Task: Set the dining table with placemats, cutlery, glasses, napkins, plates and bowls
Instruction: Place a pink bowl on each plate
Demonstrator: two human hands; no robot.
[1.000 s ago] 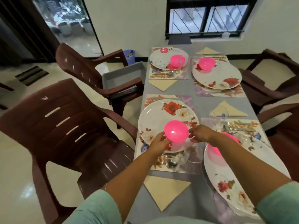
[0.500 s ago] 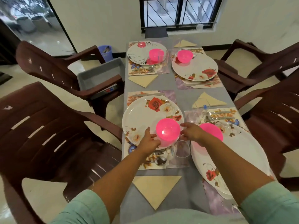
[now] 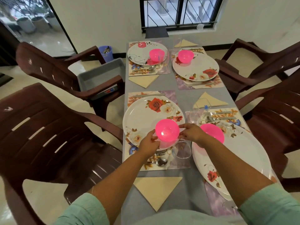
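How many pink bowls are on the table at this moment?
4. One bowl between both hands on the near-left plate, one on the near-right plate behind the right wrist, one far-left, one far-right. None seems hidden.

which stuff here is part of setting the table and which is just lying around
Part of the job: pink bowl held by left hand and right hand; rose plate; placemat; spoon; glass; napkin.

Lying about: grey tub; blue bin; brown chairs.
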